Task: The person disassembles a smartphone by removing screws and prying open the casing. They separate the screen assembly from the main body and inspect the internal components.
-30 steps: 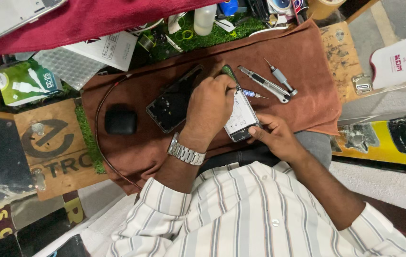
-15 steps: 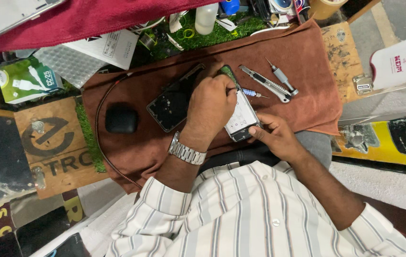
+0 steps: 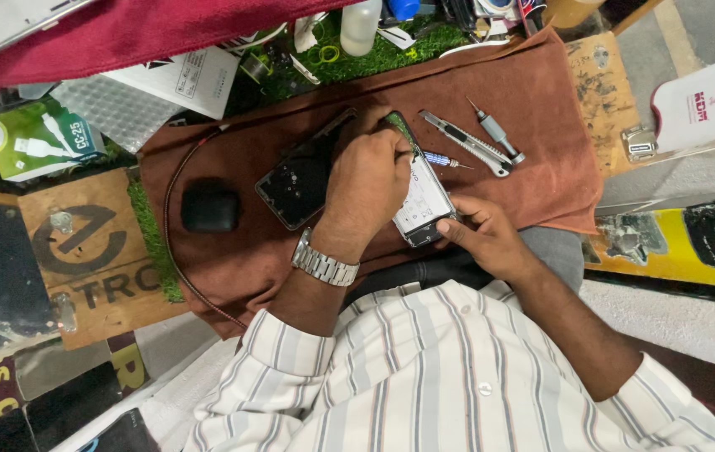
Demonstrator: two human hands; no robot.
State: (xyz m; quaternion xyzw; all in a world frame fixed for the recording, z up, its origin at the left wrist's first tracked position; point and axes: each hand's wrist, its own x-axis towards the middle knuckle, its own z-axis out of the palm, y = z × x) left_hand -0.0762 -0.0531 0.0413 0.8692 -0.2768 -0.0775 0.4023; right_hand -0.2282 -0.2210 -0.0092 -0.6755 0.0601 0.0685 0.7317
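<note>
I stand over a bench where a person in a striped shirt works on a rust-brown cloth mat (image 3: 542,109). Near the middle of the mat lies an opened phone body with a pale silver inside (image 3: 426,197), set at a slant. The right hand (image 3: 487,238) grasps its near end, thumb and fingertips pinching the lower corner. The left hand (image 3: 370,180), with a steel-link wristwatch (image 3: 324,262) on its wrist, bends over the far half of the phone body with its fingers curled down onto it; I cannot tell from here whether those fingers clasp a tool or only press on the frame. Just beside that hand, on its outer side, lies a dark, flat phone panel (image 3: 299,180), and further along sits a small black oval case (image 3: 211,207), with a thin brown cable (image 3: 169,218) looping round it. On the other side of the phone body lie a little blue-handled screwdriver (image 3: 439,158), a long grey metal cutter (image 3: 466,142) and a grey precision screwdriver (image 3: 496,131), close together. Off the mat there are a green-and-white cardboard box (image 3: 35,142), a white plastic bottle (image 3: 360,25) and a dark red cloth (image 3: 123,33).
</note>
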